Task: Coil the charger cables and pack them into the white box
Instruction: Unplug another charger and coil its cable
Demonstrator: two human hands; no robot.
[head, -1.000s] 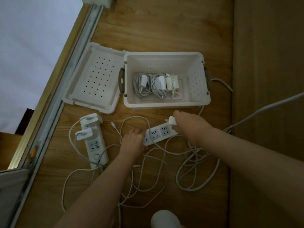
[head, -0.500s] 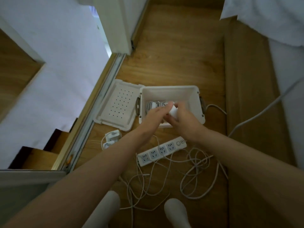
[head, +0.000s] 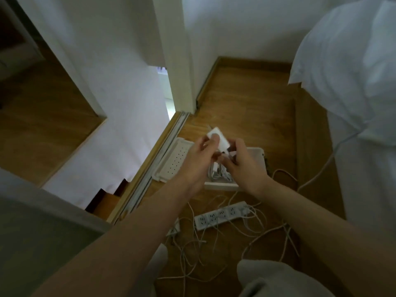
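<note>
2 hands: left hand (head: pixel 199 155), right hand (head: pixel 242 166). 1 charger (head: pixel 218 139). 1 white box (head: pixel 256 153) w/ 1 lid (head: pixel 173 161). 1 power strip (head: pixel 220 215) in full view, plus 1 second strip (head: pixel 174 228), mostly hidden. Loose cables (head: pixel 260 235) — approx. 4, too tangled to be sure.

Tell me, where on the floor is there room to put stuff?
The wood floor beyond the white box, up to the baseboard, is bare. Nearer you it is crowded: loose cables tangle around the power strip.

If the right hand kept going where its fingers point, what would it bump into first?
Probably the white charger in the left hand, just up-left of the right hand; depth is unclear.
</note>
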